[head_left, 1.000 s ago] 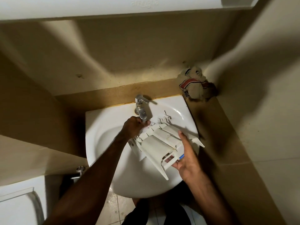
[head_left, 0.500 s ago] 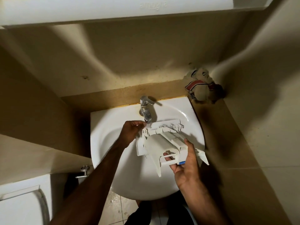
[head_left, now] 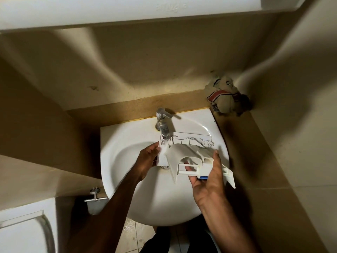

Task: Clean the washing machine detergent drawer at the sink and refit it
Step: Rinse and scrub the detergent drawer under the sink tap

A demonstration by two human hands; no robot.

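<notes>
Head view, looking down into the sink [head_left: 127, 198]: detergent drawer [head_left: 184, 154] held over the basin, far left corner tucked beneath the tap [head_left: 163, 125], presumably so the water lands inside the compartments and drains straight into the bowl. Left hand [head_left: 147, 159] gripping the drawer's left edge, fingers curled against the wall. Right hand [head_left: 207, 178] cradling the handle end from beneath, thumb up along the side, fingertips poking through the front opening. Drawer bridged between both hands, clear of the porcelain. Crumpled cloth [head_left: 226, 96] parked on the corner ledge, well apart.
</notes>
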